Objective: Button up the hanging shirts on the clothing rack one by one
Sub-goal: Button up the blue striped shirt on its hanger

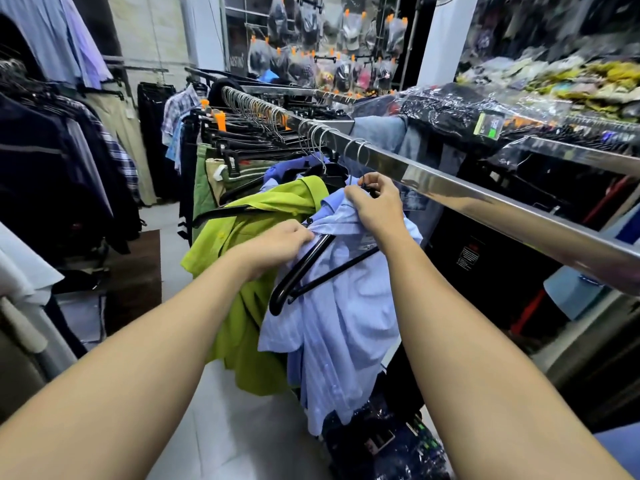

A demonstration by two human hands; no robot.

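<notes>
1. Far left, dark jackets (52,161) hang along the wall, well apart from the work.
2. Next comes the green shirt (242,258), hanging just beside the one being handled and touching it along one edge.
3. The left hand (277,242) has its fingers (304,233) curled tight, pinching a fold of the light blue shirt (339,323) beside the upper end of the black hanger (301,271).
4. That shirt hangs below the steel rail (450,192), bunched at the top. Its long axis runs downward, the hem towards the floor; the hanger lies slanted across it, one arm dipping low to the left.
5. The right hand (375,199) is up at the collar, fingers narrowed in a pinch. I think it grips the hanger's neck along with the collar cloth, though the fingers hide the contact.
6. What could go wrong: with the hanger tilted this far, the shirt may slide off the low arm and drop to the floor. A tug on the placket could also swing it against the green shirt and tangle them.
7. To the right, bagged goods (485,109) lie above the rail, out of the way.
</notes>
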